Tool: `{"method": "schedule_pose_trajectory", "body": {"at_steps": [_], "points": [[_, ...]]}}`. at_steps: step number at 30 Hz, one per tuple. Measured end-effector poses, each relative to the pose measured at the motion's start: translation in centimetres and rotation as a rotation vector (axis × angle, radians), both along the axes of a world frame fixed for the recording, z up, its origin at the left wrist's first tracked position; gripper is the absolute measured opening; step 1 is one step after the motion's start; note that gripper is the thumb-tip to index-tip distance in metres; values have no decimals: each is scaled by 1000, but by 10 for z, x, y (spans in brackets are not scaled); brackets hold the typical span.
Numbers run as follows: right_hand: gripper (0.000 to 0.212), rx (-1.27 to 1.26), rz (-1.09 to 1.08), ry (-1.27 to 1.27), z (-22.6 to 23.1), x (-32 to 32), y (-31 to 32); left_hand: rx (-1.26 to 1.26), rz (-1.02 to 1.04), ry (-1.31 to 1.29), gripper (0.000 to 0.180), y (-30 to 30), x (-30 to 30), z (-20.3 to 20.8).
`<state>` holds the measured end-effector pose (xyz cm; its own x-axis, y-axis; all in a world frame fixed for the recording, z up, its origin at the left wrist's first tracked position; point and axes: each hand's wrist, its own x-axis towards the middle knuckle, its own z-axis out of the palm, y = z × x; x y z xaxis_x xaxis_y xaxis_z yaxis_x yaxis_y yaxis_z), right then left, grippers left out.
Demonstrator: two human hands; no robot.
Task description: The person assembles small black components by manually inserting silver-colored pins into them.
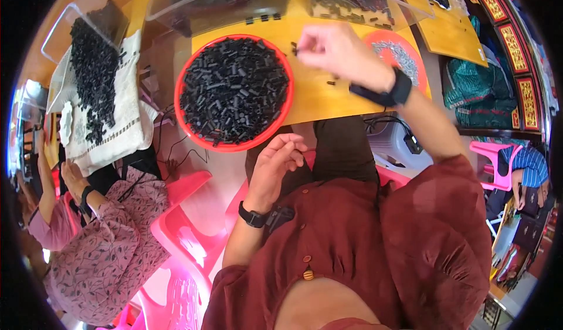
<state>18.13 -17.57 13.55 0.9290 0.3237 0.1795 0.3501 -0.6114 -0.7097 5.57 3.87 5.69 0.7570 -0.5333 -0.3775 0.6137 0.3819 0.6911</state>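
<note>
My left hand is raised above my lap, just below the red basin. Its fingers are curled and the thumb presses against them; whatever they may hold is hidden. Over the yellow table, my right hand is closed in a pinch and a little blurred, with a small black cylindrical piece showing at its fingertips. The round red basin to its left is full of small black cylindrical pieces. Beyond my right wrist lies a pinkish-red tray of small silvery parts.
Clear plastic bins of black pieces line the table's far side. A few loose black pieces lie before them. At left, a person in a patterned top sits beside a cloth heaped with black pieces. Pink chairs stand between us.
</note>
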Motion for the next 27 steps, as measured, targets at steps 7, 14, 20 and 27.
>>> {"method": "schedule_pose_trajectory", "body": {"at_steps": [7,14,20,27], "points": [[28,348,17,365,-5,-108,-14,104,3,-12,34,-35,-1,12],[41,643,-117,525,-24,-127,-34,143,-88,-100,30,-73,12,14],[36,668,-264,571,-24,-128,-58,47,-12,-13,22,-110,22,6],[10,-306,-628,-33,-39,-109,-132,-76,15,2,15,-119,36,-6]]}}
